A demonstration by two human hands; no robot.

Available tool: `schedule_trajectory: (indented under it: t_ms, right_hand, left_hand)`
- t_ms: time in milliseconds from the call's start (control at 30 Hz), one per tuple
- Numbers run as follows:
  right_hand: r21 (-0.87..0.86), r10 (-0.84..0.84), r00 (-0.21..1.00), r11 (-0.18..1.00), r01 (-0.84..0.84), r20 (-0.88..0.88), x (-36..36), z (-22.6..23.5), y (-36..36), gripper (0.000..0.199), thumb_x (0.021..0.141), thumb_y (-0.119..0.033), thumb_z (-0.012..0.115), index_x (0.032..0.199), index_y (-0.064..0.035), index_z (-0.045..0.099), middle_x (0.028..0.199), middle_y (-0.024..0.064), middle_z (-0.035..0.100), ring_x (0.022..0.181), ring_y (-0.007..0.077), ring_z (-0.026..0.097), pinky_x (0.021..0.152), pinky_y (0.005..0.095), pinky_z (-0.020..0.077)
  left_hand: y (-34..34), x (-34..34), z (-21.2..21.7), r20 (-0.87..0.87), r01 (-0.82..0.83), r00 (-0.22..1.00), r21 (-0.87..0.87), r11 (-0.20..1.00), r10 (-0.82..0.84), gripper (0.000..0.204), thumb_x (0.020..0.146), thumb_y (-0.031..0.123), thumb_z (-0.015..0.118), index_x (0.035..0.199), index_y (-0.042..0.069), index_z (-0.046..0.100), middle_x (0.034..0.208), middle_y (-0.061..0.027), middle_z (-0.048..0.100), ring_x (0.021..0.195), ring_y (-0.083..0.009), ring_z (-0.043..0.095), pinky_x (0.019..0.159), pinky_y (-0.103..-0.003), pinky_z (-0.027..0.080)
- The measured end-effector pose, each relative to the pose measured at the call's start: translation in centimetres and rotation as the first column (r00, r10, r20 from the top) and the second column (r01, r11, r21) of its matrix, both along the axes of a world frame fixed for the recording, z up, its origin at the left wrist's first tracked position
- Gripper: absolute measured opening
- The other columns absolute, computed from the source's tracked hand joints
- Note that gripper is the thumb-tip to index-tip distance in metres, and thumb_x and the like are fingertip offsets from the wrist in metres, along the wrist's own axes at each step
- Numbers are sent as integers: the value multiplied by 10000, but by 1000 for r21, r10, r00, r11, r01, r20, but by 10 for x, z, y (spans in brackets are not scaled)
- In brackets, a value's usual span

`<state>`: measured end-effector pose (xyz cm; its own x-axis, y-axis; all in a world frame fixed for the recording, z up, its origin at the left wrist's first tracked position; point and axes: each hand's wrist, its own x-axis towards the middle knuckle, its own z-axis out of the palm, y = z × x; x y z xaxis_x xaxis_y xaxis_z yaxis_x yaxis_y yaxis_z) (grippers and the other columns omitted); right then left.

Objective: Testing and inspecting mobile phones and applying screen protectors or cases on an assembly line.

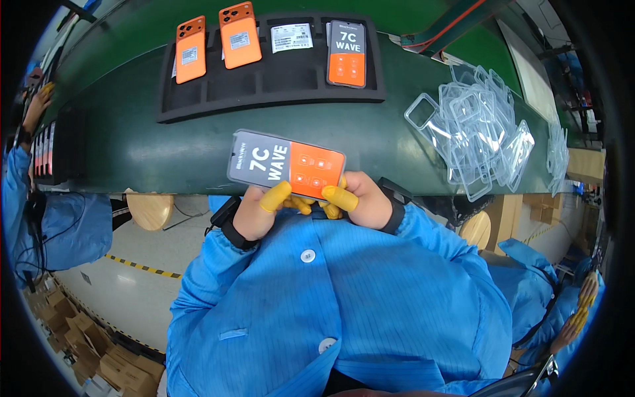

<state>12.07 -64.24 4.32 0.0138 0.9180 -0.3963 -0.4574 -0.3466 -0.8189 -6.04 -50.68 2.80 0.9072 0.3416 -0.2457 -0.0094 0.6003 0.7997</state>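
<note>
Both my hands hold one smartphone (pixel 286 163) level over the near edge of the green belt (pixel 159 155). Its screen faces up under a grey and orange film. My left hand (pixel 254 213) grips the left end and my right hand (pixel 364 202) the right end, both with yellow finger cots and black wrist straps. Beyond the phone lies a black foam tray (pixel 264 106). In it are two orange phones lying back up (pixel 190 49) (pixel 240 34), a white label sheet (pixel 292 38) and a third phone (pixel 347 53) lying screen up.
A heap of clear phone cases (pixel 473 129) lies on the belt to the right. A co-worker in blue (pixel 59 225) stands at the left beside a rack of phones (pixel 45 149); another person's gloved hand (pixel 581 311) shows at lower right. Cardboard boxes (pixel 99 351) sit on the floor.
</note>
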Motion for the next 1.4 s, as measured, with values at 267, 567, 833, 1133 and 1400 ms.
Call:
schedule_trajectory:
  t_ms: [267,567,833,1133,1400]
  right_hand:
    - [121,42,990,991,-59,136,17,-6,-8,217,985,-230,572,938,-29,638,706,28,601,632,94,556,595,250,458]
    - [54,-22,989,998,14,147,29,9,-1,190,989,-192,553,967,-20,629,693,27,612,596,88,572,559,233,468]
    - [54,-13,997,998,9,78,18,2,0,162,984,-153,559,977,-3,621,734,26,614,626,88,574,578,242,479]
    - [-56,278,950,961,-272,145,32,6,12,217,997,-242,540,1051,-40,599,798,18,618,692,76,581,624,229,482]
    - [11,148,985,989,-150,89,39,19,28,242,998,-259,540,967,-27,602,697,49,624,610,126,608,576,250,480]
  left_hand:
    - [19,1,6,38,-378,924,-62,924,381,328,1015,222,465,1216,-31,518,1163,-122,617,1113,-212,584,989,-363,445]
    - [34,-11,18,4,-283,959,66,957,283,300,980,191,513,1181,-25,563,1111,-87,645,1023,-169,614,922,-323,475]
    - [42,3,29,9,-341,940,32,940,341,326,998,148,478,1276,-19,508,1145,-137,643,1044,-213,636,938,-341,494]
    - [44,-2,21,-46,-294,953,102,950,300,354,981,179,511,1266,-30,508,1151,-180,634,1069,-260,632,972,-378,485]
    - [50,-12,22,56,-405,914,60,912,402,381,1009,162,465,1350,-9,461,1207,-147,612,1106,-236,610,938,-342,490]
